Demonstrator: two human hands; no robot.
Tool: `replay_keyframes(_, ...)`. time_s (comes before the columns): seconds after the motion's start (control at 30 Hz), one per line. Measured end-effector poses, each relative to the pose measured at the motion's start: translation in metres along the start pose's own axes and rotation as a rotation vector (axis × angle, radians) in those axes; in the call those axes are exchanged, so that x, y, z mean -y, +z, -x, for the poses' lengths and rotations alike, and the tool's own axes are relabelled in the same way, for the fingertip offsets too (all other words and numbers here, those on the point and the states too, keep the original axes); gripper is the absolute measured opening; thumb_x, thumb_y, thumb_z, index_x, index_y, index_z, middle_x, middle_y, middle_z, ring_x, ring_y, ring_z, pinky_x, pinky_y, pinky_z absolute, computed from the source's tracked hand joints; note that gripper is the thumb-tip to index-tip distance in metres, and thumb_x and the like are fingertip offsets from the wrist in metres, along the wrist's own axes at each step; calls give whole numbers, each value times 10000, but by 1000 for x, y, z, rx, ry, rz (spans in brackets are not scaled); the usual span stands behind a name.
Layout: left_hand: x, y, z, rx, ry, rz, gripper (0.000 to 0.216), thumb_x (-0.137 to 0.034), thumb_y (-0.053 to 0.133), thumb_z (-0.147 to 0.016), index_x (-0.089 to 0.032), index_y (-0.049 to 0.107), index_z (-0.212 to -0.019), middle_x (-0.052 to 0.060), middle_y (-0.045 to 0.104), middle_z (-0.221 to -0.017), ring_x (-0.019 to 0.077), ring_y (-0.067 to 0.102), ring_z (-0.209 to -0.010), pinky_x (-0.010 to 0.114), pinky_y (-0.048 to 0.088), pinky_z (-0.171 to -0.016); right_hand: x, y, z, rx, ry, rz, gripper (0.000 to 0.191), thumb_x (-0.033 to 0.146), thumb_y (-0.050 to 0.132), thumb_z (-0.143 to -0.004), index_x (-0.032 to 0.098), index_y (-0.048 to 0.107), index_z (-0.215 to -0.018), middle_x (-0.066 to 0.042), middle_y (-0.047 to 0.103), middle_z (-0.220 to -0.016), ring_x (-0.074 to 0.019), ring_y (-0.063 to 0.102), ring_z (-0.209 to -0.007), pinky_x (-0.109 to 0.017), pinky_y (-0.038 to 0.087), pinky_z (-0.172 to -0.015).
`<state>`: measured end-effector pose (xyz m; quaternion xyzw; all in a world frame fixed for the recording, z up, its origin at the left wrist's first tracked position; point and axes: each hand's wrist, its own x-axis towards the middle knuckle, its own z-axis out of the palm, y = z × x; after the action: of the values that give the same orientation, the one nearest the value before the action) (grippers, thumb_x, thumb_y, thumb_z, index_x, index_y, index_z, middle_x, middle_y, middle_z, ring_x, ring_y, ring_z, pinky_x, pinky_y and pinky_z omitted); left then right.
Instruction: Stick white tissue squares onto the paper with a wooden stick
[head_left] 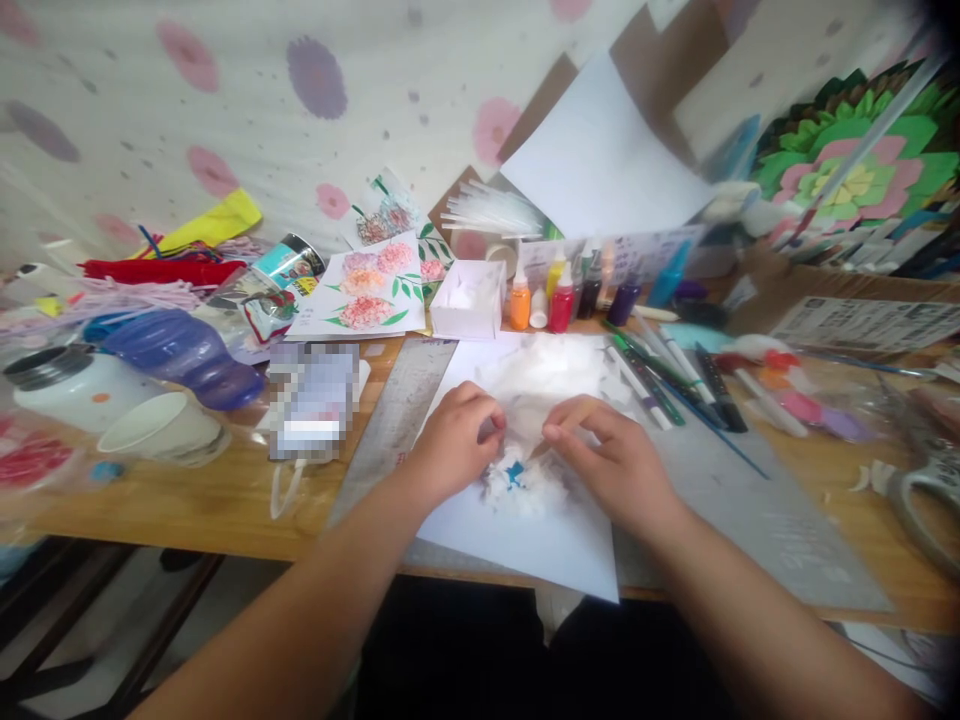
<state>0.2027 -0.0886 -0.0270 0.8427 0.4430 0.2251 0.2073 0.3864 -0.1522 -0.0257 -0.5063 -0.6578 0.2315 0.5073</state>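
Both hands work over a white sheet of paper (525, 540) on the wooden table (195, 500). My left hand (454, 440) is closed, pinching thin white tissue paper (536, 385) at its edge. My right hand (615, 455) pinches the same tissue from the other side. Just below the fingers lies a crumpled white tissue tuft with a blue spot (517, 480). The tissue spreads away from the hands toward the far side of the sheet.
Small paint bottles (559, 295) and a white box (469, 300) stand behind the sheet. Pens and brushes (675, 375) lie at right, scissors (919, 495) far right. A flower painting (367, 285), blue bottle (184, 355), paper cup (161, 425) and white jar (64, 385) sit at left.
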Motion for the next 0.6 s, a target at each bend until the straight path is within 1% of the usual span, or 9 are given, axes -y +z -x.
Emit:
replay_keyframes(0.07,3,-1,0,-50,-9,-2,142,-67,562,-730,-203,600,-719,15,554,-884,179,553,-884,312,456,-780,0,0,0,7,5,-3,188,245,588,-841,213,586,-656,-17,652,-767,-163,619,-740,-313,468,-715)
replay_keyframes(0.13,3,-4,2,-104,-7,10,143,-66,561,-746,-200,593,-704,14,563,-865,176,555,-877,315,453,-792,0,0,0,15,-1,-13,187,243,589,-843,213,589,-658,-17,652,-773,-161,620,-745,-312,470,-718)
replay_keyframes(0.3,-11,-7,22,-179,77,100,90,-135,616,-788,-213,628,-743,11,582,-875,170,561,-901,317,450,-837,-2,2,1,76,-60,-13,194,228,573,-856,212,598,-664,-17,652,-790,-162,616,-785,-324,470,-753)
replay_keyframes(0.43,-19,0,37,-163,161,119,108,-130,632,-783,-228,668,-755,16,600,-852,174,552,-860,334,448,-812,-4,2,2,64,-66,21,202,224,565,-862,214,602,-664,-21,643,-795,-166,607,-800,-332,461,-765)
replay_keyframes(0.6,-17,2,38,-130,228,106,128,-106,657,-770,-228,689,-751,5,595,-807,158,542,-822,326,439,-797,-3,1,2,46,-52,10,197,217,569,-859,213,593,-663,-15,641,-783,-160,608,-785,-325,457,-757)
